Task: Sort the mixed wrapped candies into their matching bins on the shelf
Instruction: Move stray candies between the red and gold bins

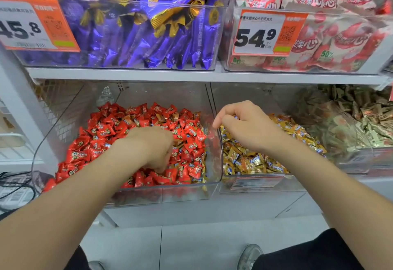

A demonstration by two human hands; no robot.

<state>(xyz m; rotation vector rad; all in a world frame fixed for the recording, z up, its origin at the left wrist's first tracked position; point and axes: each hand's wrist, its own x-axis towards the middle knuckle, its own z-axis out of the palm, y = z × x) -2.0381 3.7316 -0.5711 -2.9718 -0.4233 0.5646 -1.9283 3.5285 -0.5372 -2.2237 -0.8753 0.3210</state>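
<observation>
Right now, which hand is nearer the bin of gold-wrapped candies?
Right. The right hand hangs directly over the gold candy bin; the left hand reaches down into the red candy bin beside it.

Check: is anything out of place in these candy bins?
A few gold-wrapped candies lie among the red-wrapped candies, along the right wall of the clear plastic left bin; they match the neighbouring bin's gold pile.

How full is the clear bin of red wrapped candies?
Fairly full: red wrapped candies heap across the clear plastic bin, below its side walls.
</observation>
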